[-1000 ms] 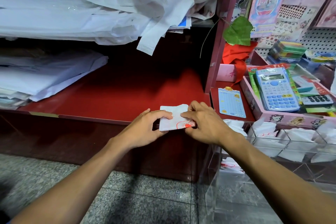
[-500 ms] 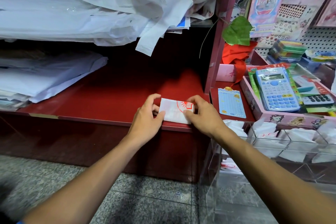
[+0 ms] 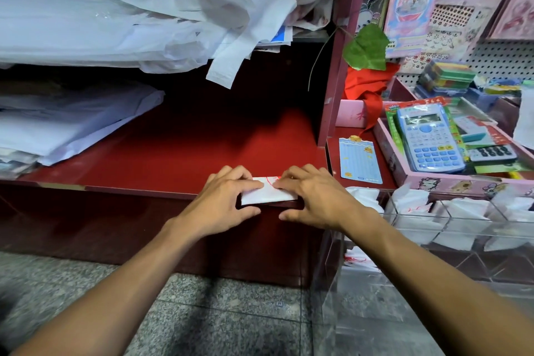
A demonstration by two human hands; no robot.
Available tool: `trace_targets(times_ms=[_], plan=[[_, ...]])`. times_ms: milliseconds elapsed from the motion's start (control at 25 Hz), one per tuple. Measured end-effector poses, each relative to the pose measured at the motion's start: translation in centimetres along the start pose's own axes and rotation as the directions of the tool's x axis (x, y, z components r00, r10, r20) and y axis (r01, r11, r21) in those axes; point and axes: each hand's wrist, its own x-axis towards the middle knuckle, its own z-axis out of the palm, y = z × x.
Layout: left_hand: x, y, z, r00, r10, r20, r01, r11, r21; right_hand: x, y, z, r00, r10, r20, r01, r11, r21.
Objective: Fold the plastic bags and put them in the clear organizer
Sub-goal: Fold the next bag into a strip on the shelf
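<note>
Folded bag: I see a small white folded plastic bag (image 3: 267, 193) with a red print lying flat on the front edge of the red shelf (image 3: 173, 153), at about 6 o'clock of the shelf board.
Left hand: my left hand (image 3: 224, 202) sits at the bag's 9 o'clock side, its fingers bent and pressing down on the left part of the bag; the thumb runs along the shelf's front lip below it.
Right hand: my right hand (image 3: 315, 196) sits at the bag's 3 o'clock side, fingers bent and pressing on the right part of the bag, the thumb below the shelf edge.
Gap: only a narrow strip of the bag shows between the two hands, with the red print at its 12 o'clock edge. Neither hand wraps around the bag that I can make out; both bear down on it from above.
Loose bags: a heap of unfolded white plastic bags (image 3: 173, 17) lies on the upper shelf at 11 o'clock from my hands, one strip hanging over the edge.
Paper stacks: white sheets (image 3: 72, 124) lie at 9 o'clock on the red shelf, well apart from the folded bag.
Clear organizer: the clear organizer (image 3: 433, 228) stands at 3 to 4 o'clock from my right hand, just beside it, with white folded bags in several compartments.
Other goods: a blue calculator (image 3: 430, 139) rests in a pink tray (image 3: 462, 182) at 2 o'clock, and a green leaf (image 3: 367, 48) hangs at 1 o'clock.
</note>
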Motion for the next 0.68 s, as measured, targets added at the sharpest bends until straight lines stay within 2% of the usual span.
trace_targets(times_ms=[80, 160, 240, 320, 360, 440, 560, 600, 680], plan=[[-0.1, 0.1, -0.2, 0.993, 0.018, -0.113, -0.031, 0.994, -0.109, -0.6, 0.1, 0.0, 0.994, -0.010, -0.106, 0.029, 0.984, 0.176], [0.1, 1.5, -1.2, 0.975, -0.099, -0.198, 0.019, 0.929, -0.369, -1.1, 0.4, -0.6, 0.970, 0.118, -0.214, 0.001, 0.874, 0.486], [0.7, 3.9, -2.2, 0.961, -0.230, -0.157, 0.078, 0.762, -0.642, -1.8, 0.4, -2.3, 0.926, 0.320, -0.201, -0.031, 0.593, 0.805], [1.6, 6.8, -2.3, 0.946, -0.302, -0.117, 0.096, 0.607, -0.789, -3.3, 0.6, -4.3, 0.881, 0.455, -0.132, -0.034, 0.339, 0.940], [2.0, 8.2, -2.1, 0.940, -0.324, -0.107, 0.096, 0.552, -0.828, -4.3, 0.7, -5.3, 0.876, 0.475, -0.083, -0.057, 0.273, 0.960], [2.7, 10.8, -1.4, 0.939, -0.335, -0.075, 0.108, 0.496, -0.862, -6.5, 1.2, -6.8, 0.887, 0.461, 0.017, -0.142, 0.237, 0.961], [3.9, 14.1, 0.2, 0.962, -0.272, 0.000, 0.150, 0.533, -0.833, -10.3, 3.3, -7.9, 0.846, 0.529, 0.064, -0.235, 0.263, 0.936], [4.3, 15.2, 0.8, 0.968, -0.252, 0.010, 0.156, 0.569, -0.807, -11.6, 4.2, -8.2, 0.822, 0.568, 0.037, -0.258, 0.313, 0.914], [4.9, 17.3, 1.9, 0.975, -0.221, 0.008, 0.155, 0.659, -0.736, -14.5, 6.2, -8.7, 0.788, 0.612, -0.066, -0.322, 0.502, 0.802]])
